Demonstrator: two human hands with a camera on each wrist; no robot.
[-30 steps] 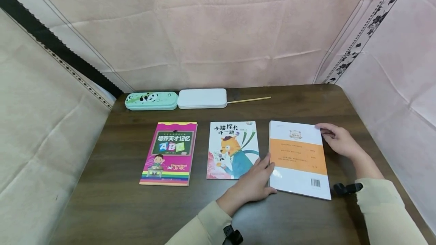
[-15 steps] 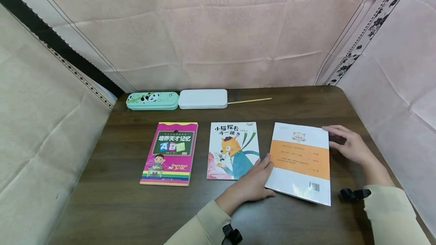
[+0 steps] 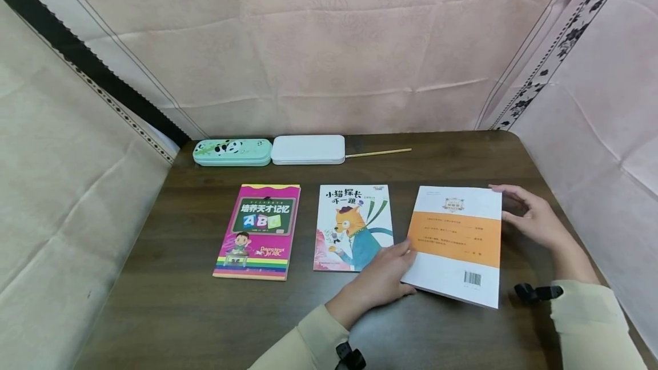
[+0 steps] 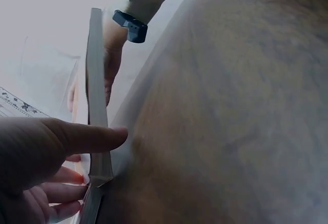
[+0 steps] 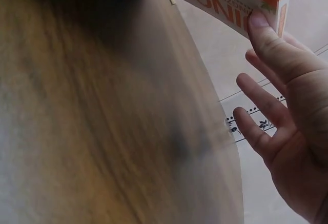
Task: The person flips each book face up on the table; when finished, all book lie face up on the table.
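A thick paperback book (image 3: 452, 241), its white back cover crossed by an orange band, is held up at the right side of the table by both hands. My left hand (image 3: 377, 278) grips its lower left edge; in the left wrist view the thumb crosses the page edges of the book (image 4: 96, 80), with fingers on the far side. My right hand (image 3: 534, 218) pinches the upper right corner. From the right wrist, the thumb presses the orange and white front cover of the book (image 5: 241, 3) from below, while the other fingers of the right hand (image 5: 302, 106) spread loosely.
A picture book (image 3: 354, 227) with an orange cat lies just left of the held book. Farther left is a magenta ABC book (image 3: 257, 232). Along the back edge stand a mint panda pencil case (image 3: 232, 153), a white case (image 3: 308, 149) and a thin stick (image 3: 379, 153). Cloth walls surround the table.
The book's upper part has shifted right and its tilt has changed, with its lower left corner nearer the left palm. My right hand has moved outward with it; the left hand has barely moved.
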